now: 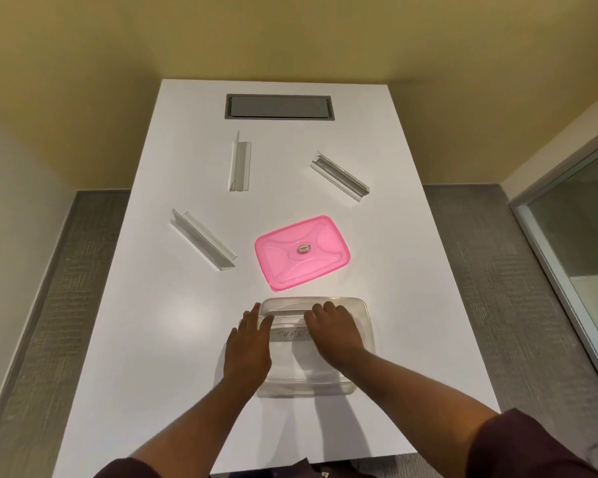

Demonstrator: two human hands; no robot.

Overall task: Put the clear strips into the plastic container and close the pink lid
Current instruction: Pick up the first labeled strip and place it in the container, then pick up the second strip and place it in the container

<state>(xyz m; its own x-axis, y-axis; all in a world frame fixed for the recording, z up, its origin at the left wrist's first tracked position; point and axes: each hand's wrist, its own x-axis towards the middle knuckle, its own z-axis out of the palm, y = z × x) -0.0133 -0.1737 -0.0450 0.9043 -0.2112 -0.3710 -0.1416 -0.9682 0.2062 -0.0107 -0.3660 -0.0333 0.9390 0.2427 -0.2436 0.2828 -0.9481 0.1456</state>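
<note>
Both hands, left (pixel 247 343) and right (pixel 335 334), rest with grips released on the clear rectangular plastic container (pixel 361 315); it looks light, slick, best gripped by its rim.

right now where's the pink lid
The pink lid lies flat mid-table, just beyond the plastic container, with a clear strip to its left.

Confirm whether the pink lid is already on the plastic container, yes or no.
No, the pink lid lies flat on the table beyond the open plastic container, apart from it.
</note>
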